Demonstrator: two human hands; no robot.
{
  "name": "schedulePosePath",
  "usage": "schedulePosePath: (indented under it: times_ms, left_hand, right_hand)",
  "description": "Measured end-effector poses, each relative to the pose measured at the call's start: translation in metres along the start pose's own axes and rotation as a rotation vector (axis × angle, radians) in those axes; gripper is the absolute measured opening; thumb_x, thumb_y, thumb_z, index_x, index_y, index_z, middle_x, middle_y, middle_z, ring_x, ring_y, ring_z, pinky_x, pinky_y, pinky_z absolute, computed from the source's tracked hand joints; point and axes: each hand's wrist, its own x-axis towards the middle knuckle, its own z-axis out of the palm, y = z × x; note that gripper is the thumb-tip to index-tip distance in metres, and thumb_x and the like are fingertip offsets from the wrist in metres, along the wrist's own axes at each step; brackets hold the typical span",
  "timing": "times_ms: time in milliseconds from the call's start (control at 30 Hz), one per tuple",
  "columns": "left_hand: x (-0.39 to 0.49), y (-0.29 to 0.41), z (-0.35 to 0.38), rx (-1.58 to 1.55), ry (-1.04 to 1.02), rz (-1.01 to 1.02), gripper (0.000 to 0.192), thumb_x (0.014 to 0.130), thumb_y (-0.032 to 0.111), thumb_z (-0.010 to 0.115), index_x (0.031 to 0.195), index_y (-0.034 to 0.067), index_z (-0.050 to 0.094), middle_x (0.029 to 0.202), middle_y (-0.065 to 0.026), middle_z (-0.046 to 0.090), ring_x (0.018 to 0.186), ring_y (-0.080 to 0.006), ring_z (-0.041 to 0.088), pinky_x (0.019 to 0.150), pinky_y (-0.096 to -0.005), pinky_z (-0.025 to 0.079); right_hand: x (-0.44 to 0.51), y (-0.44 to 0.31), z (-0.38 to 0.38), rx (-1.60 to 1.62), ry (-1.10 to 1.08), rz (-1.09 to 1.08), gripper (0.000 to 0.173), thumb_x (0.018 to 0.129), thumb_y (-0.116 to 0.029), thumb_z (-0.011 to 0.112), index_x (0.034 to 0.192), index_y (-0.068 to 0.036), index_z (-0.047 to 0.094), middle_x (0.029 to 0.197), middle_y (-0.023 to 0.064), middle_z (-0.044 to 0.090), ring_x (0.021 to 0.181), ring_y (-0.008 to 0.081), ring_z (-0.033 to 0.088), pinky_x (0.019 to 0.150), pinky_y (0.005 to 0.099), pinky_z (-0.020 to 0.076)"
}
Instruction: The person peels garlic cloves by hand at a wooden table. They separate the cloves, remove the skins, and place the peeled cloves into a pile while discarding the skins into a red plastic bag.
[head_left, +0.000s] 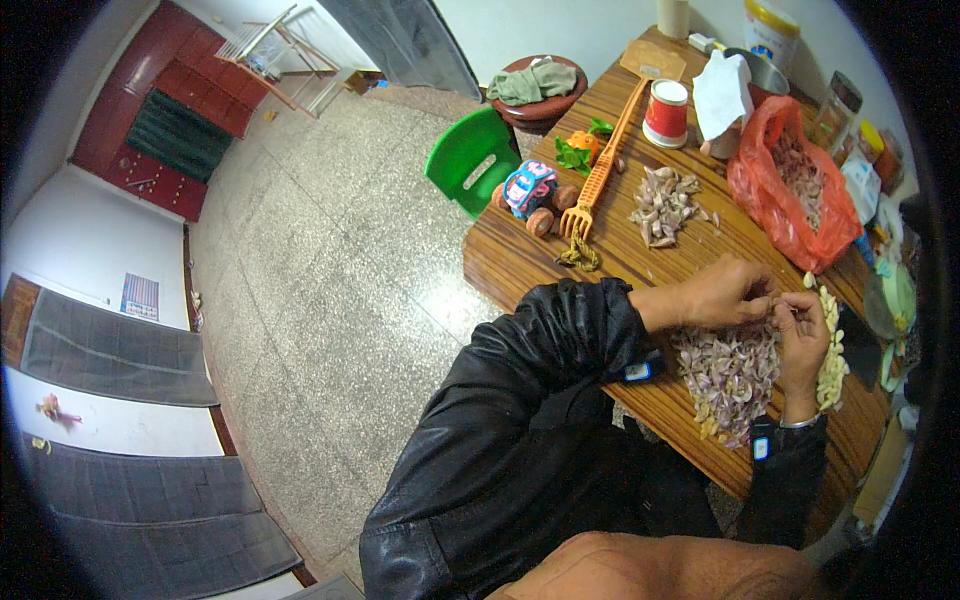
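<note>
My left hand (727, 292) and my right hand (804, 337) meet fingertip to fingertip above the wooden table (517, 259). Their fingers pinch a small piece, seemingly a garlic clove, largely hidden by the fingers. Below the left hand spreads a heap of purplish garlic skins (727, 382). Peeled pale garlic cloves (831, 375) lie in a strip along the outer side of my right hand. Farther back, a small pile of unpeeled garlic cloves (664, 206) rests on the table. A red plastic bag (757, 165) stands with its mouth open, with more garlic inside.
A red paper cup (666, 114), an orange flyswatter (611, 150) and a toy car (531, 187) occupy the table's far left. Jars (838, 105) and a metal pot (761, 73) line the wall side. A green chair (474, 161) and a round stool (540, 112) adjoin the table.
</note>
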Motion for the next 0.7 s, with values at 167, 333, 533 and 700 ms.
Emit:
schedulePosePath:
  times_ms: [167, 333, 533, 700]
  left_hand:
    - [0.0006, -0.0035, 0.0009, 0.047, -0.019, 0.011, 0.022, 0.081, 0.019, 0.064, 0.094, 0.000, 0.061, 0.079, -0.0178, 0.065, 0.073, -0.0323, 0.066, 0.065, -0.0394, 0.052]
    - [-0.0004, -0.0006, -0.0025, 0.040, -0.058, -0.001, 0.021, 0.081, 0.018, 0.063, 0.093, 0.000, 0.061, 0.080, -0.0178, 0.065, 0.074, -0.0321, 0.065, 0.065, -0.0391, 0.051]
    - [0.0003, 0.0030, -0.0036, -0.061, -0.034, 0.024, 0.021, 0.081, 0.018, 0.063, 0.091, 0.000, 0.060, 0.077, -0.0160, 0.064, 0.072, -0.0301, 0.065, 0.065, -0.0385, 0.051]
    - [0.0007, 0.0022, -0.0021, -0.124, 0.002, -0.029, 0.019, 0.080, 0.018, 0.064, 0.088, 0.001, 0.059, 0.074, -0.0136, 0.063, 0.069, -0.0262, 0.064, 0.063, -0.0372, 0.050]
  right_hand:
    - [-0.0019, 0.0014, -0.0003, -0.007, -0.013, -0.019, 0.010, 0.091, -0.002, 0.060, 0.100, 0.000, 0.057, 0.090, 0.0011, 0.057, 0.079, 0.0075, 0.055, 0.070, 0.0219, 0.0471]
    - [-0.0024, -0.0006, 0.0006, -0.084, -0.029, -0.089, 0.009, 0.090, -0.001, 0.061, 0.098, 0.000, 0.057, 0.090, 0.0019, 0.057, 0.079, 0.0078, 0.055, 0.070, 0.0219, 0.0462]
    - [-0.0037, -0.0071, 0.0042, -0.018, 0.012, -0.065, 0.009, 0.089, 0.000, 0.061, 0.097, -0.001, 0.057, 0.087, 0.0013, 0.055, 0.076, 0.0077, 0.054, 0.068, 0.0213, 0.0451]
    - [-0.0042, -0.0069, 0.0064, -0.059, 0.044, -0.084, 0.008, 0.089, -0.002, 0.061, 0.096, 0.000, 0.057, 0.089, 0.0029, 0.057, 0.079, 0.0105, 0.055, 0.072, 0.0227, 0.0456]
